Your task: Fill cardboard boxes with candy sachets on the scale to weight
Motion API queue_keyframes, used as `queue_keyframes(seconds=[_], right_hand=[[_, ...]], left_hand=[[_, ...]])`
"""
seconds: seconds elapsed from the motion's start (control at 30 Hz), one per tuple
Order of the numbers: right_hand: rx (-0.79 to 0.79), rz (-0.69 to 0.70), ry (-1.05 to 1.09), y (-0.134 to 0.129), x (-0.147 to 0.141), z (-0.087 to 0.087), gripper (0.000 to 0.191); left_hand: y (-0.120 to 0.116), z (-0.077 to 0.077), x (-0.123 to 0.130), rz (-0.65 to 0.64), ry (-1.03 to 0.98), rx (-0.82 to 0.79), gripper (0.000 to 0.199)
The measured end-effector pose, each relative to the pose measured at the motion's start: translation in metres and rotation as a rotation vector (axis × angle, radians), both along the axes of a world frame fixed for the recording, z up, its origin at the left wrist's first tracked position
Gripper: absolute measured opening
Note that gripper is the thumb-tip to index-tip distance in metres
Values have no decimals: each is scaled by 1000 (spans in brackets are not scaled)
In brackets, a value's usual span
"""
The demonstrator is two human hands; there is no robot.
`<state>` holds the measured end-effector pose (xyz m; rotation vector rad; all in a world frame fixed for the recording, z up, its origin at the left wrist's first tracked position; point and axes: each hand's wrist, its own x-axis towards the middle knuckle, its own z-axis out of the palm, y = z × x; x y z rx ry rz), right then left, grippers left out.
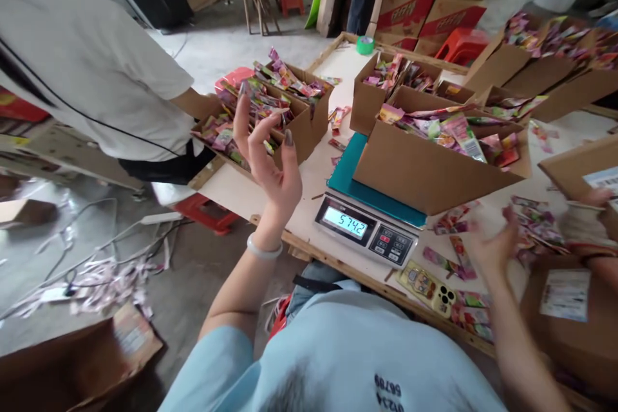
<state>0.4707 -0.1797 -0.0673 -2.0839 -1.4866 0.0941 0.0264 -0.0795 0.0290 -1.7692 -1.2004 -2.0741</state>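
Note:
My left hand (275, 161) is raised in front of the boxes at the table's left side. Its fingers are loosely curled and apart, with nothing seen in them. Low over the table on the right, my right hand (495, 244) is smeared by motion; its fingers are unclear. Small colourful snack packets (447, 219) lie beside and below it. Between my hands, a cardboard box (429, 174) filled with packets rests on the teal pan of a digital scale (367, 232), whose display seems to read 574.2. A phone in a yellow case (425, 286) lies at the table edge.
Packet-filled boxes (299, 122) stand at the left, more boxes (516, 71) at the back right. Green tape (365, 45) sits at the far edge. A person in a white shirt (96, 64) stands left; another person's hand (596, 196) reaches in from the right near a labelled carton (564, 328).

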Motion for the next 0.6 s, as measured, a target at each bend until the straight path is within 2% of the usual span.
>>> queue_keyframes(seconds=[0.07, 0.13, 0.23, 0.33, 0.4, 0.47, 0.53, 0.57, 0.6], right_hand=[[-243, -139, 0, -20, -1, -58, 132], [-379, -181, 14, -26, -2, -91, 139], [-375, -159, -10, -13, 2, -109, 123], [-155, -106, -82, 4, 8, -104, 99], [12, -51, -117, 9, 9, -82, 83], [239, -34, -151, 13, 3, -34, 67], [547, -19, -151, 20, -11, 37, 55], [681, 30, -115, 26, -21, 77, 50], [715, 148, -64, 35, -32, 117, 49]], left_hand=[[4, -1, 5, -3, 29, 8, 43], [5, 0, 11, -3, 48, -6, 41], [4, 3, 16, -11, 64, -33, 40], [4, 3, 16, -32, 55, -21, 39], [7, 3, 15, -48, 60, -4, 38], [13, 5, 17, -67, 68, 16, 39], [20, 10, 23, -102, 68, 31, 39], [23, 14, 28, -130, 65, 34, 39], [26, 19, 35, -164, 67, 28, 40]])
